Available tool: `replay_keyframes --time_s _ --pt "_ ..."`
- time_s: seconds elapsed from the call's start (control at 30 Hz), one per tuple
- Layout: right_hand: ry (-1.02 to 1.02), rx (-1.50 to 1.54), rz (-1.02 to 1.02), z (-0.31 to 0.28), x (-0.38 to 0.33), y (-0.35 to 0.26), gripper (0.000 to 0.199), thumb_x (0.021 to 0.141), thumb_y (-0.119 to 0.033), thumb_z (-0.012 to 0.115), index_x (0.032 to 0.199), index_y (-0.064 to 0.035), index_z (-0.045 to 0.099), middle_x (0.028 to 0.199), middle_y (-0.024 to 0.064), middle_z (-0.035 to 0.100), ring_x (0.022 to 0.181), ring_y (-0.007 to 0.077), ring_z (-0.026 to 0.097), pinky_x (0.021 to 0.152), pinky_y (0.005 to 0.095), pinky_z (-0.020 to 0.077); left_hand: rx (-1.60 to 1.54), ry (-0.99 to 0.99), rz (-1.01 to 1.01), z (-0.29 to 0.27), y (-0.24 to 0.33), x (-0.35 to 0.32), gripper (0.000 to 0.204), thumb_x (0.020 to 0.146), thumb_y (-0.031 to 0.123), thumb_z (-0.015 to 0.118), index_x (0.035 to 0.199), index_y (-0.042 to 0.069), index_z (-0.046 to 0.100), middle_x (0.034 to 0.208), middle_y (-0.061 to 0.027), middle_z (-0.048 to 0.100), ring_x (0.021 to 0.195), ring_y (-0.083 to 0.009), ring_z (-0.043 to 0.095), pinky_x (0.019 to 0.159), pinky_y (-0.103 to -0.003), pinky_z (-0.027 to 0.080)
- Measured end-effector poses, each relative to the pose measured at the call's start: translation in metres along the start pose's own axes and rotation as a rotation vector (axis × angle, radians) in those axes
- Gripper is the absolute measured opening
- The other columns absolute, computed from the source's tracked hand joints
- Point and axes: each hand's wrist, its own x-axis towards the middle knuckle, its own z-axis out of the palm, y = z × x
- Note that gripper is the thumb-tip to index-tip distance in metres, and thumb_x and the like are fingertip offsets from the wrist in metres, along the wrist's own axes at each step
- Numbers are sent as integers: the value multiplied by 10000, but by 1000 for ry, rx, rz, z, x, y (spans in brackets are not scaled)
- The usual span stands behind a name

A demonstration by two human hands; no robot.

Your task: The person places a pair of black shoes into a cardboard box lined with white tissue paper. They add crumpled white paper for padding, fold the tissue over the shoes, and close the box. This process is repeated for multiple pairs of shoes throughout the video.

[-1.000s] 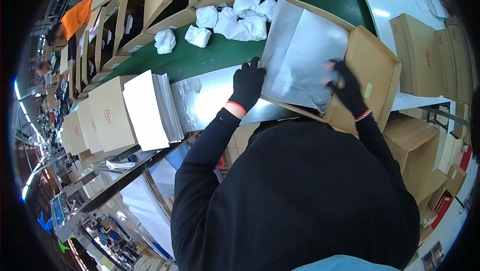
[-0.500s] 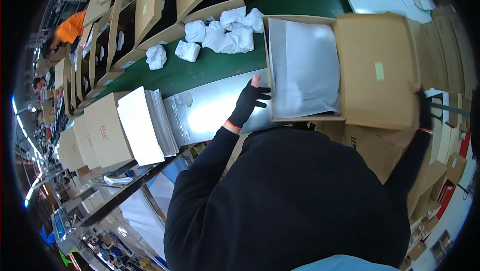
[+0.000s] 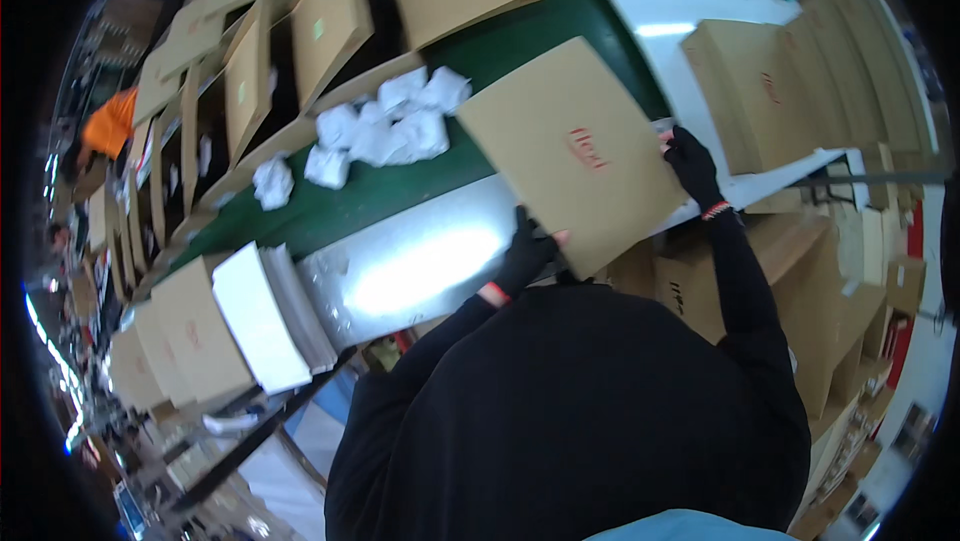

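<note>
In front of me a brown cardboard box (image 3: 560, 156) has its lid down, with red print on top. My left hand (image 3: 527, 253), in a black glove with bare fingertips, is at the box's near left corner with its fingers against the edge. My right hand (image 3: 692, 166), gloved the same way, grips the box's right side. What lies inside the box is hidden by the lid. Several white paper-wrapped bundles (image 3: 385, 136) lie to the left of the box on the green conveyor belt (image 3: 370, 203).
A shiny metal plate (image 3: 410, 256) lies along the near edge. A stack of white sheets (image 3: 262, 321) leans beside brown boxes (image 3: 195, 336) at the left. Open boxes (image 3: 325, 26) line the far side. More cartons (image 3: 760, 91) stand at the right. A person in orange (image 3: 110, 123) is far left.
The box's lid has swung from the right over the white sheet inside and is down. My right hand has come in from the lid's outer edge to the box's side. The view has turned.
</note>
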Motion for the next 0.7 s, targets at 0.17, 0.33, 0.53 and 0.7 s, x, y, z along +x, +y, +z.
replay_keyframes --time_s 0.17,0.33,0.53,0.7 --pt "-192 567 208 24 -35 64 578 983 -464 439 1360 -26 463 1302 86 560 1174 161 529 975 308 428 -111 -52 90 -8 -1 -5 1063 834 170 730 1496 183 -101 1399 -246 399 1118 -336 576 802 -443 570" --pt "-409 1214 515 14 -57 76 652 977 -544 400 1363 -23 462 1307 71 546 1180 124 504 991 265 406 -82 -138 8 1 32 -15 956 854 85 661 1520 173 -19 1382 -211 440 1214 -301 510 893 -391 521" --pt "-378 861 301 6 -67 55 617 981 -533 406 1345 -40 474 1281 23 532 1140 87 486 997 249 383 0 -195 87 -7 32 -14 932 796 230 742 1510 134 150 1403 -176 422 1211 -317 514 862 -409 537" --pt "-234 867 87 -94 -68 95 567 989 -363 507 1425 -33 360 1386 32 428 1268 98 388 1076 276 311 -36 -310 178 64 67 11 909 785 254 746 1489 82 198 1391 -145 439 1203 -281 513 868 -387 514"
